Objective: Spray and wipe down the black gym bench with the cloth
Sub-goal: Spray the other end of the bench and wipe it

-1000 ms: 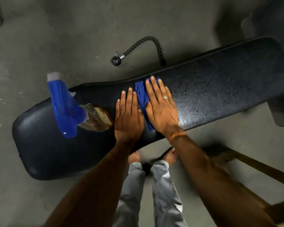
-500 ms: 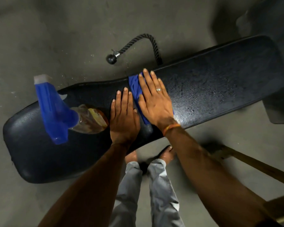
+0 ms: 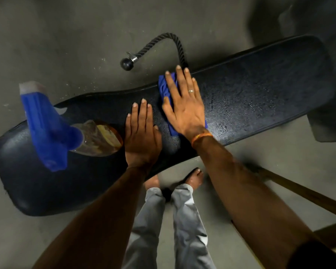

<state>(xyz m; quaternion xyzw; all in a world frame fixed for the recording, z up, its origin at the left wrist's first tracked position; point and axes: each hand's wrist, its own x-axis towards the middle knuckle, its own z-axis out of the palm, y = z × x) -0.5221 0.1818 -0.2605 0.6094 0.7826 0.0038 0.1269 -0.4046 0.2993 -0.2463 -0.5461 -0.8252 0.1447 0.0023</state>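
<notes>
The black gym bench [image 3: 260, 90] runs across the view from lower left to upper right, and its right half is beaded with droplets. My right hand [image 3: 182, 105] lies flat with spread fingers on a blue cloth [image 3: 166, 90], pressing it to the middle of the pad near the far edge. My left hand [image 3: 142, 136] rests flat and bare on the pad just left of the cloth. A spray bottle [image 3: 52, 131] with a blue trigger head and amber liquid stands on the left part of the bench, touching my left hand's side.
A black rope handle [image 3: 159, 43] with a ball end lies on the concrete floor beyond the bench. My bare feet [image 3: 194, 177] and grey trouser legs stand at the near edge. A wooden bar [image 3: 302, 195] crosses the floor at lower right.
My right hand has slid the cloth to the right and toward the far edge of the pad. My left hand has stayed planted beside the bottle.
</notes>
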